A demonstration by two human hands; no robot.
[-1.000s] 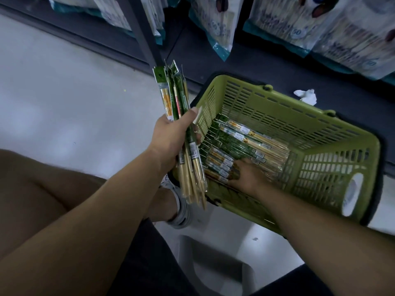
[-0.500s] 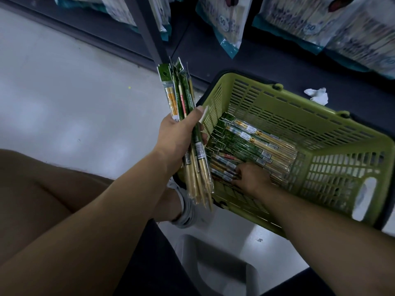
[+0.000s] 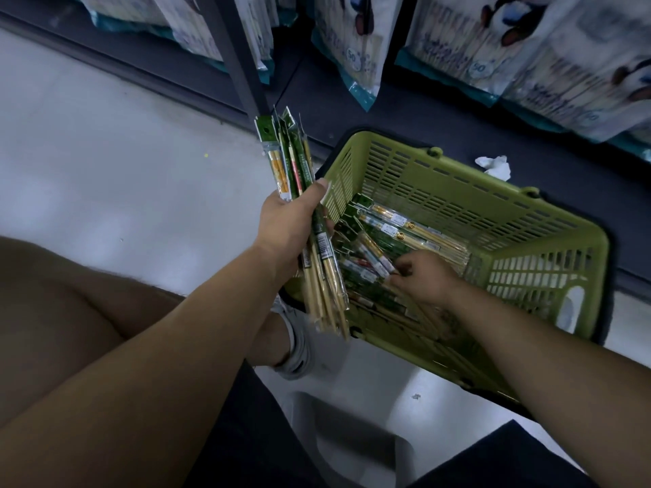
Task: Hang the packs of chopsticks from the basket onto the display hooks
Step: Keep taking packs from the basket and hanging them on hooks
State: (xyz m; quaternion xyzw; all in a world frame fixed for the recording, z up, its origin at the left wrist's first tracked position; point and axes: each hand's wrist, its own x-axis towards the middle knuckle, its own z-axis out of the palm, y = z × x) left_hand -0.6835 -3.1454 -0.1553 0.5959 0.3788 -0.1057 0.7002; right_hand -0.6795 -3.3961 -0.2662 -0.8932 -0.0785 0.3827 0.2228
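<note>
My left hand [image 3: 285, 227] grips a bunch of several chopstick packs [image 3: 299, 181], green headers up, bamboo tips down, just left of the green plastic basket [image 3: 549, 255]. Inside the basket lie several more chopstick packs [image 3: 419, 234]. My right hand [image 3: 426, 276] is down in the basket, its fingers pinching one pack [image 3: 373, 257] and lifting its end off the pile.
The basket sits on the grey floor against a dark low shelf [image 3: 422, 110]. Above it hang white and teal bagged goods [image 3: 355, 47]. A crumpled white scrap [image 3: 495, 165] lies behind the basket. My knee and grey shoe [image 3: 299, 346] are beside the basket's near corner.
My right hand has moved from flat on the pile to pinching one pack and raising it. The left hand's bunch has stayed almost in place.
</note>
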